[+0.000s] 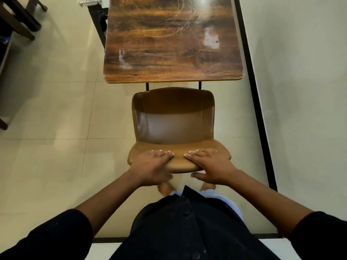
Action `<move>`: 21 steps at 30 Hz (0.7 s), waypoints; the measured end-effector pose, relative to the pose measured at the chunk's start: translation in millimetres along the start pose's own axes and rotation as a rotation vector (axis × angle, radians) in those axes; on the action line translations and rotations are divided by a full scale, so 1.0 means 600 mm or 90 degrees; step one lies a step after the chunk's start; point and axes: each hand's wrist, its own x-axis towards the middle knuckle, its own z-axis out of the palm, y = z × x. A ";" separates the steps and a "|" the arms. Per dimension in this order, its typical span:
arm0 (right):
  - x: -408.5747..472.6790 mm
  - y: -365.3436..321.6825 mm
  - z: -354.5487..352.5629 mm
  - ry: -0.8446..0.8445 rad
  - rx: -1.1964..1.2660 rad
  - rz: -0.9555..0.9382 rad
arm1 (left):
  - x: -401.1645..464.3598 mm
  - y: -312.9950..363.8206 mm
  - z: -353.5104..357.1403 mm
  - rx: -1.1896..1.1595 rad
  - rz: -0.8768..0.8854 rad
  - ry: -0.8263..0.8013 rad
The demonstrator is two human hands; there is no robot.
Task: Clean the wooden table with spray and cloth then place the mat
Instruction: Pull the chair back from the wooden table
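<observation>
Wooden table (173, 40) stands at the top centre of the head view, its glossy brown top streaked with pale curved smears and patches of glare; its near edge lies just beyond the chair. At the far left, dark wooden furniture legs (18, 17) rest on the cream tiled floor (56, 109); a white basket-like object (90, 1) peeks out beside the table's left far corner. Next comes the left hand (152, 166), gripping the top of the tan leather chair (173, 124) backrest, fingers (161, 153) close together over the top and thumb tucked under the near edge; the right hand (210, 166) grips the same backrest beside it, fingers (197, 153) close together over the top, thumb below; the two hands are near each other but apart. A black strip (257, 109) runs along the floor to the right, against the pale wall (300, 72).
</observation>
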 end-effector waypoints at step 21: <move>0.011 -0.012 0.006 0.046 -0.130 0.063 | 0.010 0.024 0.011 0.019 -0.020 0.116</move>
